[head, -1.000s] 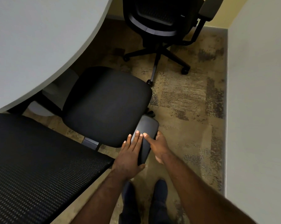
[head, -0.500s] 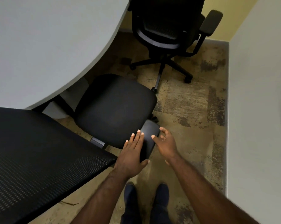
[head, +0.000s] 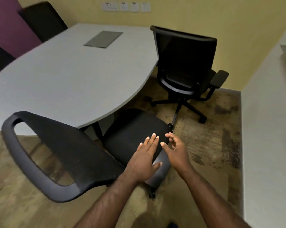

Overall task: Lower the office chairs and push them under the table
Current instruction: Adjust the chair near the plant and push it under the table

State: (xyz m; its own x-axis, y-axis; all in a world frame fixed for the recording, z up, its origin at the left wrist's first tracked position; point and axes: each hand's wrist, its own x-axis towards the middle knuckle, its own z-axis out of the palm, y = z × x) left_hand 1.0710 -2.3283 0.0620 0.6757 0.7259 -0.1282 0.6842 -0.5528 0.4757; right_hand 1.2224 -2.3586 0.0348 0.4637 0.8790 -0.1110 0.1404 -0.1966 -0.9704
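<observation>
A black office chair (head: 135, 129) stands right in front of me, its seat partly under the edge of the grey table (head: 70, 76). Its mesh backrest (head: 70, 153) fills the lower left. My left hand (head: 144, 160) lies flat with fingers spread over the chair's right armrest (head: 160, 171). Just right of the armrest, my right hand (head: 175, 150) hovers with loosely curled fingers, holding nothing. A second black office chair (head: 185, 66) stands farther back at the table's right end, turned away from me.
A white wall (head: 269, 129) runs close along the right, leaving a strip of patterned carpet (head: 209, 139). The yellow back wall (head: 188, 14) carries sockets. Two more dark chair backs (head: 42, 20) show beyond the table at the far left.
The camera has tilted up, so the tabletop and back wall now show. My right hand has come off the armrest and lifted slightly; my left hand stays on it.
</observation>
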